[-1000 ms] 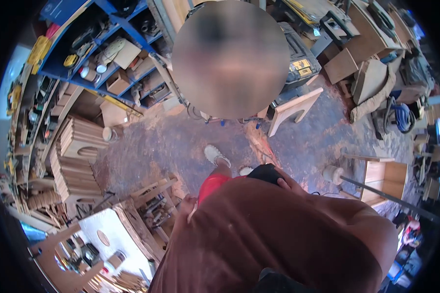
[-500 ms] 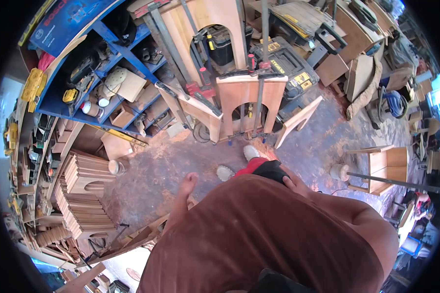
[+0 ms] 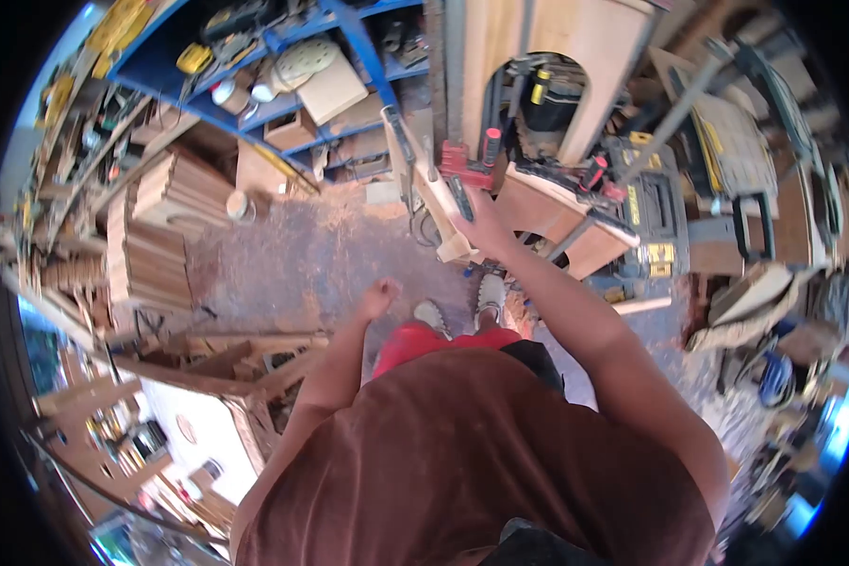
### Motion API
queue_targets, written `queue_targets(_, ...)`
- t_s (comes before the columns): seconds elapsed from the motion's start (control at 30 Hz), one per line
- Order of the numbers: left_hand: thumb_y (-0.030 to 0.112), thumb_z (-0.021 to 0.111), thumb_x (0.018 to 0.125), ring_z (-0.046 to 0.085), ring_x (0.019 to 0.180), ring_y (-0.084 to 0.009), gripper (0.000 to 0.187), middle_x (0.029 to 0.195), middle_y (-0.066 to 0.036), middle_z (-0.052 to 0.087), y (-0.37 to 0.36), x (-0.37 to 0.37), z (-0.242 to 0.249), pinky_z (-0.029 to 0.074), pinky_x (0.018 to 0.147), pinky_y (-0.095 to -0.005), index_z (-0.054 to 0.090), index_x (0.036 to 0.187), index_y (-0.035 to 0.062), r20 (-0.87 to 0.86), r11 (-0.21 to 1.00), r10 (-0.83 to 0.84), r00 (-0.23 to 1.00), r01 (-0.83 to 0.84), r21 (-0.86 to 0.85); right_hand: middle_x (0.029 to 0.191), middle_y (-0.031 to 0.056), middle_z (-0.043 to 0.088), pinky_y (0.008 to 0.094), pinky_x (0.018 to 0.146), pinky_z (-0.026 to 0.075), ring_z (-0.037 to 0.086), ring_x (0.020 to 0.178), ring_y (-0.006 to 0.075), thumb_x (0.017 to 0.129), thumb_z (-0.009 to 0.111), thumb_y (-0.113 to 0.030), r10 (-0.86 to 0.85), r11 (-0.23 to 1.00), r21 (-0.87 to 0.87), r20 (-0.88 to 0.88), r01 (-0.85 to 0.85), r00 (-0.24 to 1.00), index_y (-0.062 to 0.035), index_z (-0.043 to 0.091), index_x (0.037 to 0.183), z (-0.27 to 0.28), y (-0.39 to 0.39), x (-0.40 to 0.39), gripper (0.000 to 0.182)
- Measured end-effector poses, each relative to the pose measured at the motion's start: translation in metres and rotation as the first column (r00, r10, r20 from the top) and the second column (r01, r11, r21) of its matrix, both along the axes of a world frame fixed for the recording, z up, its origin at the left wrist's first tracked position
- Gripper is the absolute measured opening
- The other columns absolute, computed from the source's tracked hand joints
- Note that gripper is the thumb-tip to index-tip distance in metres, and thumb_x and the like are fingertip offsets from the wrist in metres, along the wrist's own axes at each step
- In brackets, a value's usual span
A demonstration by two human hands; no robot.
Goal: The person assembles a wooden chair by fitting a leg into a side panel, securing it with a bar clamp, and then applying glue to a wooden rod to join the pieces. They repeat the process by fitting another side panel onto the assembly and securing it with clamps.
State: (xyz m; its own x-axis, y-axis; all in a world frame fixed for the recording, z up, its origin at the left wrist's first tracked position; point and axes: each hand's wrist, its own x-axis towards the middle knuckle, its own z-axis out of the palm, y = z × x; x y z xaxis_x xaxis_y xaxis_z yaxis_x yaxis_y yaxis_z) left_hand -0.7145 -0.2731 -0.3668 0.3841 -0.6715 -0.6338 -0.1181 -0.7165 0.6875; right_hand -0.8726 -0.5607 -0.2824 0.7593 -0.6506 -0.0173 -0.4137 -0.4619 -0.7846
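My right hand (image 3: 484, 226) reaches out to the corner of a wooden assembly and closes around the dark end of a bar clamp (image 3: 461, 198). Just above it is the clamp's red head with a red and black handle (image 3: 491, 147). Wooden panels with arched cut-outs (image 3: 549, 209) stand around that corner, more clamps lying across their tops. A taller arched panel (image 3: 491, 57) rises behind. My left hand (image 3: 377, 297) hangs over the floor with its fingers curled in, nothing visible in them.
Blue shelving (image 3: 363, 47) with tools and discs stands at the back left. Slatted wooden pieces (image 3: 151, 255) and a small tub (image 3: 241, 206) sit at the left. A black and yellow toolbox (image 3: 656, 203) is behind the panels; a white-topped bench (image 3: 203, 429) lies near left.
My right hand has left my thigh and reached forward to the clamp. The view has turned, bringing the panels more to the right. My left hand stays low and curled.
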Motion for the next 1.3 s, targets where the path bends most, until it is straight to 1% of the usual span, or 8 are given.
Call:
queue_targets(0.37, 0.029, 0.065, 0.094, 0.06, 0.109, -0.023, 0.044, 0.119, -0.013, 0.064, -0.096, -0.035, -0.039, 0.048, 0.094, -0.0357, 0.054, 0.128, 0.0038, -0.361, 0.692, 0.638, 0.68, -0.712, -0.12, 0.117, 0.0194, 0.06, 0.0463, 0.091, 0.048, 0.06, 0.107, 0.0387, 0.08, 0.072, -0.026, -0.013, 1.0, -0.019, -0.126, 0.01, 0.992, -0.007, 0.053, 0.124, -0.035, -0.024, 0.075, 0.051)
queue_targets(0.63, 0.027, 0.071, 0.089, 0.044, 0.132, -0.0304, 0.077, 0.142, -0.023, 0.043, -0.214, 0.055, 0.026, 0.034, 0.11, -0.0394, 0.03, 0.146, -0.0045, -0.213, 0.444, 0.712, 0.668, -0.665, -0.6, 0.116, 0.0203, 0.056, 0.0456, 0.092, 0.046, 0.056, 0.107, 0.0405, 0.083, 0.068, -0.016, 0.018, 1.0, 0.011, -0.053, -0.018, 0.998, -0.004, 0.053, 0.123, -0.027, 0.017, 0.092, 0.044)
queue_targets(0.73, 0.027, 0.077, 0.083, 0.044, 0.131, -0.0329, 0.087, 0.143, -0.025, 0.042, -0.214, 0.074, 0.053, 0.034, 0.11, -0.0391, 0.028, 0.146, -0.0063, 0.054, 0.599, 0.745, 0.665, -0.632, -0.492, 0.116, 0.0213, 0.055, 0.0454, 0.094, 0.045, 0.055, 0.109, 0.0415, 0.084, 0.066, -0.014, 0.055, 0.993, 0.104, -0.023, -0.052, 0.998, -0.0042, 0.051, 0.127, -0.02, 0.046, 0.102, 0.046)
queue_targets(0.87, 0.021, 0.08, 0.079, 0.051, 0.121, -0.0271, 0.088, 0.135, -0.025, 0.048, -0.176, 0.08, 0.044, 0.039, 0.104, -0.0368, 0.028, 0.144, -0.0076, 0.014, 0.463, 0.852, 0.523, -0.742, -0.486, 0.123, 0.0202, 0.055, 0.0413, 0.096, 0.046, 0.056, 0.114, 0.0353, 0.088, 0.061, -0.011, 0.107, 0.971, 0.194, 0.175, -0.141, 0.979, -0.0046, 0.047, 0.134, -0.033, 0.068, 0.105, 0.049)
queue_targets(0.93, 0.019, 0.081, 0.078, 0.056, 0.11, -0.0233, 0.079, 0.125, -0.02, 0.055, -0.163, 0.075, 0.055, 0.044, 0.097, -0.0347, 0.036, 0.138, -0.0065, -0.218, 0.361, 0.861, 0.459, -0.854, -0.375, 0.134, 0.0188, 0.052, 0.0364, 0.097, 0.045, 0.054, 0.12, 0.0264, 0.093, 0.055, -0.01, -0.063, 0.566, 0.79, 0.326, -0.235, 0.943, -0.005, 0.041, 0.141, -0.042, 0.071, 0.104, 0.05)
queue_targets(1.0, 0.018, 0.08, 0.079, 0.057, 0.091, -0.0165, 0.059, 0.104, -0.011, 0.059, -0.142, 0.074, 0.039, 0.048, 0.083, -0.0311, 0.046, 0.122, -0.0025, -0.033, 0.447, 0.864, 0.503, -0.795, -0.411, 0.135, 0.0163, 0.053, 0.0335, 0.096, 0.046, 0.054, 0.119, 0.0197, 0.097, 0.05, -0.011, -0.046, 0.427, 0.882, 0.239, -0.197, 0.97, -0.0042, 0.042, 0.141, -0.062, 0.042, 0.091, 0.046)
queue_targets(1.2, 0.013, 0.073, 0.084, 0.05, 0.077, -0.0117, 0.034, 0.09, -0.001, 0.055, -0.105, 0.087, 0.028, 0.045, 0.072, -0.0292, 0.053, 0.108, 0.003, -0.026, 0.491, 0.853, 0.521, -0.82, -0.295, 0.124, 0.0198, 0.061, 0.0382, 0.096, 0.047, 0.059, 0.114, 0.033, 0.09, 0.058, -0.017, 0.297, 0.755, 0.652, -0.249, -0.067, 0.922, -0.0035, 0.053, 0.13, -0.237, 0.025, 0.115, 0.043)
queue_targets(1.3, 0.014, 0.073, 0.085, 0.054, 0.095, -0.0143, 0.046, 0.108, -0.005, 0.058, -0.105, 0.086, 0.032, 0.044, 0.087, -0.0295, 0.051, 0.124, 0.0015, 0.0, 0.5, 0.845, 0.535, -0.791, -0.352, 0.113, 0.021, 0.064, 0.0388, 0.094, 0.048, 0.062, 0.107, 0.0321, 0.085, 0.063, -0.02, 0.449, 0.853, 0.405, -0.248, -0.329, 0.858, -0.0061, 0.054, 0.129, -0.307, 0.035, 0.157, 0.047)
